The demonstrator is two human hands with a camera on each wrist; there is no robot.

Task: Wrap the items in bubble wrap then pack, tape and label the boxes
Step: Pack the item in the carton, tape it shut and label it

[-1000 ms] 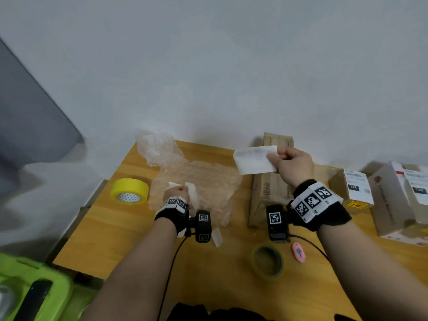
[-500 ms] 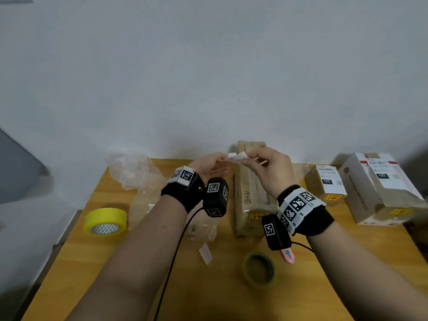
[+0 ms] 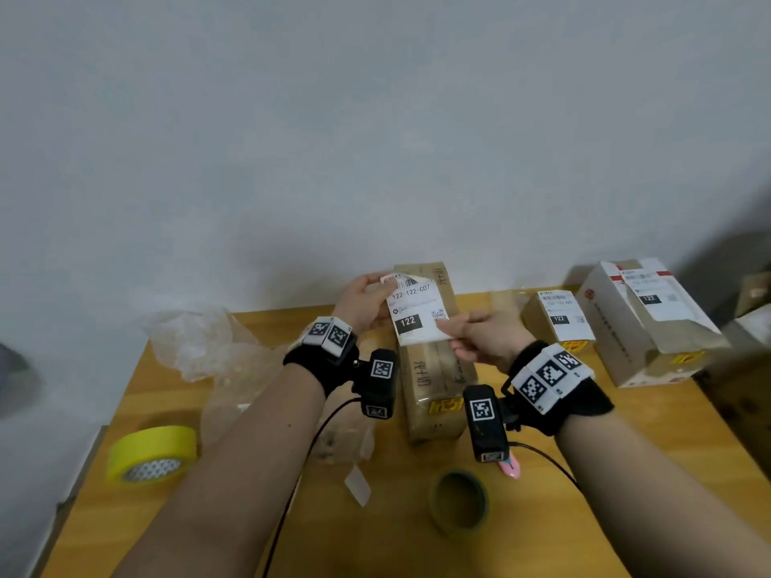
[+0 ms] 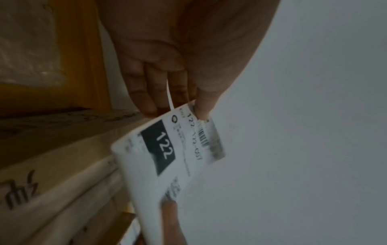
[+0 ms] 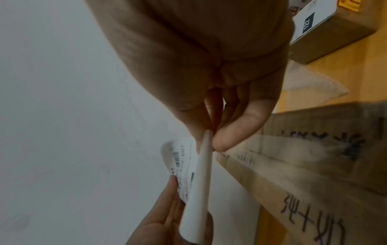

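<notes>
Both hands have come up together at the centre of the head view, where a second ago the left hand lay low on the bubble wrap and only the right held the paper. Lowest and widest in the frame is the wooden table (image 3: 417,548), with a heap of bubble wrap (image 3: 200,340) at its left and a yellow tape roll (image 3: 152,452) at lower left. A long brown box (image 3: 436,377), unlabelled on top, stands in the middle, directly under the hands; two labelled boxes (image 3: 651,319) sit at the right edge. A dark tape roll (image 3: 459,500) lies at lower centre.

The left hand (image 3: 365,304) pinches the upper left corner of the shipping label (image 3: 419,312), thumb clamped against fingers, and that corner curls away. The right hand (image 3: 486,337) pinches the lower right edge between thumb and forefinger.

Judging by the curling corner, the labelling step is in hand and the backing is being peeled. Next, the freed label needs laying flat on the long box's top and smoothing down without creases.
</notes>
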